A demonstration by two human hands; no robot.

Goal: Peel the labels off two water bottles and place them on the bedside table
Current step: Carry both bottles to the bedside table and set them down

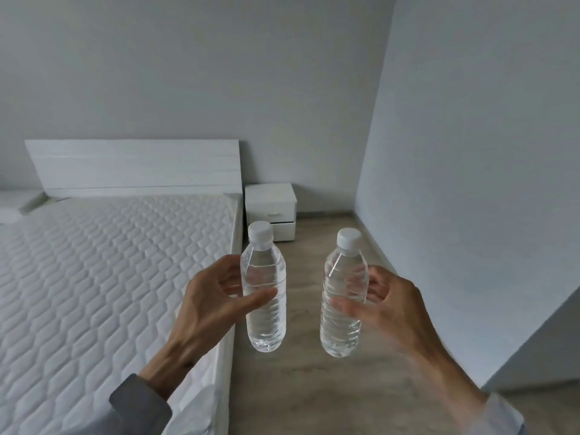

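Here we hold two bare, label-free bottles upright over the floor: our left hand [210, 296] wraps its fingers around the left bottle [265, 287], our right hand [386, 306] around the right bottle [343, 293]. One bedside table [271, 196] stands beyond, in the corner.

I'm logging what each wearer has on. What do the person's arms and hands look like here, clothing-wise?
Both hands are bare: no gloves, rings or watch show on the left hand or the right hand. Each wrist ends in a grey long-sleeve cuff, the left sleeve darker, the right sleeve paler.
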